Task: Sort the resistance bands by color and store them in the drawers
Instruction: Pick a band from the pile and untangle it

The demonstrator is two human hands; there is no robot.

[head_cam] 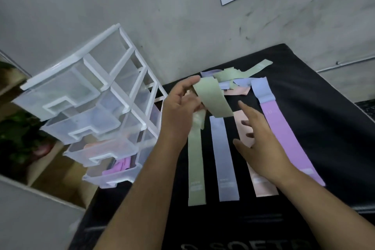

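1. Sage-green flat elastic resistance band (213, 99): wide, matte, bent over on itself, held above the middle of the black fabric mat (324, 128).
2. Pinched at its 10 o'clock end between thumb and fingers of the left hand (180, 105); long axis from 10 to 5 o'clock, free end toward 5.
3. Right hand (261, 144) at 4 o'clock of it, fingers spread, gripping nothing, above a pale pink strip (263, 185).
4. Flat on the mat below, each running 12 to 6: green strip (195, 168), lavender-blue strip (224, 160), the pink one, purple strip (288, 134).
5. Tangled heap of bands (233, 77) at 12 o'clock, partly hidden.
6. White-framed clear plastic drawer unit (91, 97) at 9 o'clock, drawers pulled out; purple bands (119, 166) in the lowest.
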